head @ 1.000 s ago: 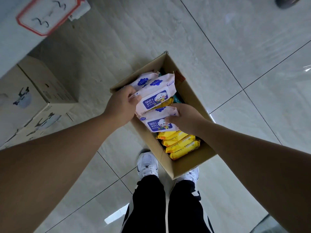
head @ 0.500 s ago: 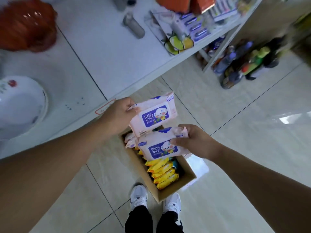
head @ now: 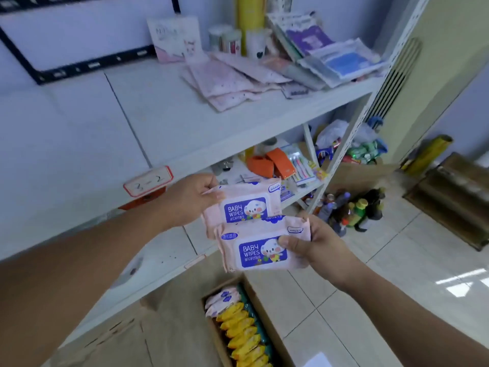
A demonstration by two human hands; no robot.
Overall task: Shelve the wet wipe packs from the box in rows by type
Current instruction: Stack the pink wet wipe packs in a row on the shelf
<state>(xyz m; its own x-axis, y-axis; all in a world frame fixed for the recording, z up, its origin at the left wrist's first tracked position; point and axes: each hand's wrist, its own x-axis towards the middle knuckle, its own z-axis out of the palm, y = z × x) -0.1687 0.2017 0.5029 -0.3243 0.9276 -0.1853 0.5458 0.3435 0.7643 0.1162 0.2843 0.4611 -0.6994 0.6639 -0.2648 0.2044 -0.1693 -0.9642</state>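
Both hands hold pink packs (left hand (head: 189,201) upper pack (head: 244,203), right hand (head: 315,243) lower pack (head: 260,249)) above the box (head: 267,308).

Free shelf (head: 79,128) L; pink pouches (head: 227,83) R.

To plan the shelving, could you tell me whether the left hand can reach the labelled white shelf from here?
Probably yes: the left hand, gripping a wipes pack, is close to the shelf, with nothing between them.
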